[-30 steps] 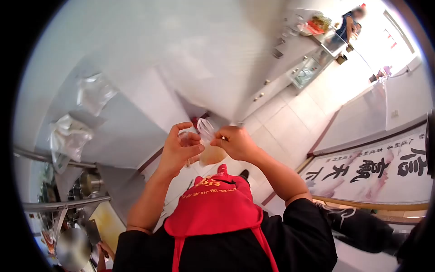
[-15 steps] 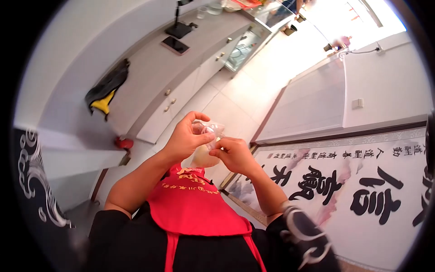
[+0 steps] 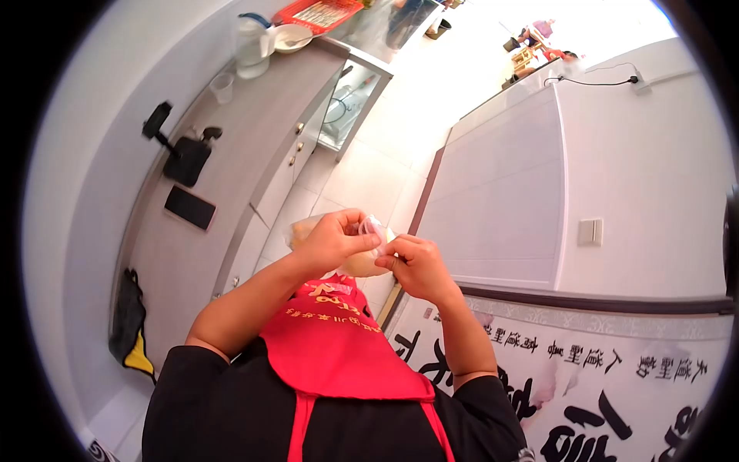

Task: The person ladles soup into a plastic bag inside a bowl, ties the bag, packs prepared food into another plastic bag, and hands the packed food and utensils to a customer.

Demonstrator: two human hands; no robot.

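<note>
A thin clear plastic bag (image 3: 360, 266) with pale yellowish contents hangs between my hands, in front of the red apron (image 3: 346, 339). My left hand (image 3: 339, 240) pinches the bag's gathered whitish upper part from the left, with part of the bag showing behind the fingers. My right hand (image 3: 416, 266) is closed on the other side of the same gathered part, thumb against curled fingers. What the contents are, I cannot make out.
On the grey counter (image 3: 165, 289) at left lie a phone (image 3: 189, 208), a black stand (image 3: 187, 160), a plastic cup (image 3: 222, 87), a pitcher (image 3: 252, 50), a bowl (image 3: 292, 38) and a red tray (image 3: 317, 12). A calligraphy scroll (image 3: 539, 346) spreads at right. People are visible far off.
My view has turned, so the counter items sit lower and farther left, and the pitcher shows. Both hands still grip the bag, which now also shows left of my left hand.
</note>
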